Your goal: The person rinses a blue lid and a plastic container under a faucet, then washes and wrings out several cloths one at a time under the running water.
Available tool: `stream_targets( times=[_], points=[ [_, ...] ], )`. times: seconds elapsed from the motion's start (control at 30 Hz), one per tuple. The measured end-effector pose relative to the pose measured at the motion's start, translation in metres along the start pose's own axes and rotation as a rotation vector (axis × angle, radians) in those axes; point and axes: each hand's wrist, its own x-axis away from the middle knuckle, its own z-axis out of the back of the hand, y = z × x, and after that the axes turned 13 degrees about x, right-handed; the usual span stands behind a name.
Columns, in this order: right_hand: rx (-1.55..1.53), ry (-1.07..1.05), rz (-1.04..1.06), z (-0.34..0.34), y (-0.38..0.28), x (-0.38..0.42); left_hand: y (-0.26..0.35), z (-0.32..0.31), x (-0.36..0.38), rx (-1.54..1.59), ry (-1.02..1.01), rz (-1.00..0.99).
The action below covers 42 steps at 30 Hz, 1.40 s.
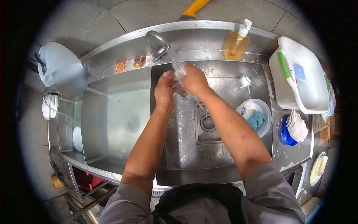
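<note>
Water (176, 59) streams from the curved metal faucet (160, 37) onto both hands above the right sink basin (231, 156). My left hand (164, 92) has its fingers curled up at the left of the stream. Opposite it, my right hand (195, 81) is closed, with its fingertips hidden by its back and the splashing water. Something clear and shiny shows between the hands, but I cannot make out what it is. To the right, a clear glass (254, 75) lies tilted in the basin. A white bowl (267, 112) there holds suds and a teal scrubbing pad (256, 120).
A left basin (112, 130) adjoins. On the back ledge stands an amber soap dispenser (235, 45). At right are a white tub (282, 87), a blue container (286, 137) and a folded cloth (297, 127). A translucent jug (59, 61) and stacked plates (49, 106) stand left.
</note>
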Motion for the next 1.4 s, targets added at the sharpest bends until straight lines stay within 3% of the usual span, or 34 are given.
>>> stream_targets(
  times=[0.03, 0.07, 0.1, 0.13, 0.17, 0.23, 0.27, 0.3, 0.33, 0.37, 0.4, 0.43, 0.5, 0.53, 0.57, 0.6, 0.63, 0.67, 0.7, 0.73, 0.77, 0.8, 0.83, 0.87, 0.9, 0.97, 1.0, 1.1, 1.13, 1.17, 1.23, 1.3, 1.37, 1.4],
  points=[
    [0.150, -0.098, 0.152, 0.004, -0.004, -0.002, -0.002, -0.004, 0.004, -0.006, 0.004, 0.007],
    [0.209, -0.051, 0.257, 0.007, -0.014, 0.001, -0.004, -0.015, 0.008, 0.079, 0.083, 0.187],
    [0.208, -0.050, 0.254, 0.015, -0.019, 0.003, -0.002, -0.025, 0.011, 0.168, 0.160, 0.365],
    [0.084, -0.065, 0.233, 0.021, -0.021, 0.004, -0.001, -0.027, 0.008, 0.327, 0.055, 0.489],
    [-0.038, -0.082, 0.211, 0.024, -0.017, 0.005, -0.001, -0.025, -0.004, 0.333, 0.057, 0.492],
    [-0.174, -0.091, 0.316, 0.017, 0.014, 0.005, 0.001, -0.021, -0.032, 0.596, -0.299, 0.354],
    [-0.615, -0.164, -0.002, 0.015, 0.021, 0.014, 0.011, -0.034, -0.027, 0.355, -0.177, 0.165],
    [-1.046, -0.234, -0.339, 0.014, 0.028, 0.020, 0.020, -0.048, -0.020, 0.264, -0.218, -0.121],
    [-1.499, -0.528, -0.417, 0.015, 0.040, 0.020, 0.019, -0.052, -0.015, 0.003, -0.224, -0.226],
    [-1.499, -0.525, -0.424, 0.005, 0.039, 0.019, 0.022, -0.061, -0.008, -0.258, -0.232, -0.324],
    [-1.768, -0.487, -0.350, -0.009, 0.034, 0.017, 0.021, -0.064, 0.009, -0.725, -0.282, -0.660],
    [-2.031, -0.429, -0.264, -0.023, 0.033, 0.016, 0.012, -0.063, 0.013, -0.713, -0.296, -0.649],
    [-2.031, -0.251, -0.292, -0.043, 0.037, 0.005, -0.010, -0.051, 0.013, -0.698, -0.425, -1.107],
    [-1.754, -0.110, -0.310, -0.042, 0.027, 0.006, -0.023, -0.046, 0.017, -0.606, -0.160, -0.935],
    [-1.472, 0.014, -0.327, -0.041, 0.025, 0.007, -0.023, -0.052, 0.026, -0.245, 0.060, -0.510],
    [-1.467, 0.028, -0.329, -0.038, 0.026, 0.010, -0.024, -0.046, 0.016, 0.040, 0.050, -0.344],
    [-1.062, 0.127, -0.139, -0.036, 0.026, 0.012, -0.024, -0.033, 0.001, 0.323, 0.044, -0.177],
    [-0.650, 0.206, 0.042, -0.036, 0.025, 0.013, -0.026, -0.018, -0.008, 0.329, 0.047, -0.177],
    [-0.649, 0.200, 0.041, -0.028, 0.023, 0.015, -0.030, -0.002, -0.015, 0.349, -0.072, 0.095],
    [-0.293, 0.123, 0.345, -0.014, 0.019, 0.017, -0.035, 0.011, -0.018, 0.361, -0.189, 0.368],
    [0.063, 0.037, 0.639, 0.000, 0.012, 0.021, -0.040, 0.021, -0.017, 0.357, -0.173, 0.364],
    [0.190, -0.239, 0.607, 0.010, 0.003, 0.021, -0.042, 0.031, -0.015, 0.443, -0.227, 0.548],
    [0.176, -0.243, 0.624, 0.019, -0.002, 0.019, -0.038, 0.037, -0.014, 0.528, -0.287, 0.723],
    [0.171, -0.318, 0.570, 0.027, -0.004, 0.017, -0.010, 0.030, 0.000, 0.374, -0.694, 0.441],
    [0.170, -0.388, 0.516, 0.034, -0.005, 0.012, -0.038, 0.054, -0.039, 0.329, -0.401, 0.603],
    [-0.066, -0.174, 0.431, 0.004, 0.029, -0.010, 0.004, 0.000, -0.017, 0.268, 0.065, 0.406],
    [-0.123, -0.178, 0.247, 0.008, 0.033, -0.014, -0.001, 0.018, -0.031, 0.088, 0.173, 0.274],
    [-0.049, -0.085, 0.039, -0.011, 0.032, -0.011, -0.004, 0.000, -0.008, -0.235, 0.156, 0.055],
    [-0.149, -0.110, 0.077, -0.020, 0.030, -0.001, -0.010, -0.005, -0.006, -0.078, -0.020, 0.086],
    [-0.153, -0.114, 0.086, -0.031, 0.034, 0.007, -0.012, -0.009, -0.005, -0.104, 0.012, 0.122],
    [-0.890, -0.344, -0.098, -0.038, 0.038, 0.016, -0.015, -0.006, -0.008, -0.032, 0.057, 0.079],
    [-0.901, -0.346, -0.228, -0.038, 0.040, 0.019, -0.024, -0.009, -0.004, -0.041, 0.076, 0.078],
    [-0.612, 0.020, -0.367, -0.047, 0.043, 0.022, -0.029, -0.010, 0.005, -0.052, 0.100, 0.089],
    [-0.658, -0.012, -0.360, -0.045, 0.049, 0.021, -0.029, -0.010, 0.007, -0.009, 0.061, 0.102]
  ],
)
